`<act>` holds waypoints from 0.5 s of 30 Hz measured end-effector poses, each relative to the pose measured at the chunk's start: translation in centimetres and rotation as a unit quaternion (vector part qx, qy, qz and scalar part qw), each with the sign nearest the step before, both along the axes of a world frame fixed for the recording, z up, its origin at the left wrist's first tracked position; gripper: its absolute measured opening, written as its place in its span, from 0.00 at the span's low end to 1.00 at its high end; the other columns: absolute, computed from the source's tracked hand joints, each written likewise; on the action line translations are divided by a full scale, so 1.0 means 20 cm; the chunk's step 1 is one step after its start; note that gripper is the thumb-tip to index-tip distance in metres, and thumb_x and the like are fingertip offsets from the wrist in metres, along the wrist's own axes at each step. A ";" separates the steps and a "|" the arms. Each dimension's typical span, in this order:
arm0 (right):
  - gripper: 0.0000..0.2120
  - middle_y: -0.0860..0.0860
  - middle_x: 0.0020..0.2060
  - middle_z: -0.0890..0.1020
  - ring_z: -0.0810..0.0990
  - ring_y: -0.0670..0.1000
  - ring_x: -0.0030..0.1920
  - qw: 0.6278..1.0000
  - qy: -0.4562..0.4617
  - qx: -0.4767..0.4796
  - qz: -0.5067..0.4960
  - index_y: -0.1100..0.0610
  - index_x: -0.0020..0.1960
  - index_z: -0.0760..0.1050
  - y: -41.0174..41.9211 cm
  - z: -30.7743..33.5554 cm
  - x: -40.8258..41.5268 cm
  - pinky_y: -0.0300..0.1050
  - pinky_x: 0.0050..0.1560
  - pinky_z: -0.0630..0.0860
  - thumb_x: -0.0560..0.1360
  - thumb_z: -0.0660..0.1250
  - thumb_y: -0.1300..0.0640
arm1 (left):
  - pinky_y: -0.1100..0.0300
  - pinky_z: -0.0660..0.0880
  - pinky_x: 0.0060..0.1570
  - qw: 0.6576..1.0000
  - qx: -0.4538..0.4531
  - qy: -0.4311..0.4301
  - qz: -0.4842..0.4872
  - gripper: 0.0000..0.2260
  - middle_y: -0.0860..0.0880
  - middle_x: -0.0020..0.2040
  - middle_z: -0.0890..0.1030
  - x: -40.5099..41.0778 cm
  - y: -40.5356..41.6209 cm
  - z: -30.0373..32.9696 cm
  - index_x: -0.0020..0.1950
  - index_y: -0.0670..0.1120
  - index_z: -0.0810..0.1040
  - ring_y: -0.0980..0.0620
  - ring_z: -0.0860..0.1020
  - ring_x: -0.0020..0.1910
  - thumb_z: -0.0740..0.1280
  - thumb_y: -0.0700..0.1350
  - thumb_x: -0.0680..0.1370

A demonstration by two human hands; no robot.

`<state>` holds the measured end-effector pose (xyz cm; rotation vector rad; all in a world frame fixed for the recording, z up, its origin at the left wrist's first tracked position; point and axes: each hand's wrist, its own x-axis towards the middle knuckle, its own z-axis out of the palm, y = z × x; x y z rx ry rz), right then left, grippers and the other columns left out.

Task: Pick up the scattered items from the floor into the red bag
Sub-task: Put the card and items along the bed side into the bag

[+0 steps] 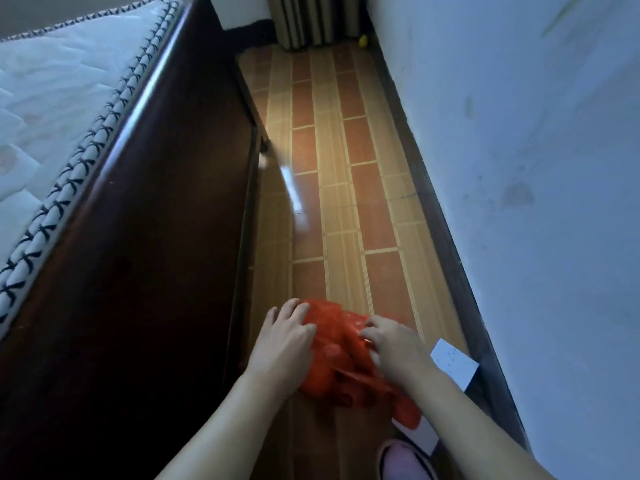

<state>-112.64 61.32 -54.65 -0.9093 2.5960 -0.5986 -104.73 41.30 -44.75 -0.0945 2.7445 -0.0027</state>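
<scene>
A crumpled red plastic bag [341,355] hangs between both my hands above the tiled floor, low in the view. My left hand [285,336] grips its left side with curled fingers. My right hand [391,344] pinches the bag's right edge. A white box [453,363] lies on the floor just right of my right hand, by the wall. Another white and red flat item [420,434] lies under my right forearm. A small yellow object [363,40] sits far away at the end of the floor.
A dark wooden bed frame [166,209] with a white mattress [52,109] fills the left. A pale wall [536,168] runs along the right. The narrow tiled floor [332,168] runs between them to a curtain [311,19]. A pink slipper [403,460] shows at the bottom.
</scene>
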 end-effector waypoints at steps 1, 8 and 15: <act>0.13 0.49 0.53 0.83 0.83 0.55 0.53 1.000 -0.020 -0.011 -0.019 0.50 0.55 0.84 0.00 0.01 0.00 0.49 0.49 0.80 0.75 0.65 0.54 | 0.40 0.56 0.81 1.000 -0.008 -0.007 0.008 0.19 0.48 0.82 0.63 0.01 0.00 -0.02 0.71 0.53 0.77 0.44 0.54 0.84 0.61 0.57 0.83; 0.09 0.50 0.46 0.81 0.83 0.57 0.46 0.996 0.022 -0.081 -0.013 0.53 0.51 0.80 -0.11 0.16 -0.15 0.54 0.46 0.81 0.72 0.69 0.62 | 0.31 0.49 0.79 0.994 0.003 0.090 -0.064 0.28 0.47 0.84 0.60 0.05 0.04 -0.06 0.73 0.57 0.75 0.42 0.49 0.85 0.56 0.70 0.79; 0.10 0.50 0.51 0.82 0.83 0.54 0.48 0.975 0.110 -0.186 0.041 0.57 0.49 0.85 -0.22 0.37 -0.28 0.49 0.48 0.82 0.74 0.67 0.67 | 0.28 0.41 0.77 0.994 -0.047 -0.058 -0.084 0.26 0.44 0.86 0.47 0.06 0.08 -0.03 0.83 0.51 0.62 0.38 0.36 0.83 0.61 0.53 0.85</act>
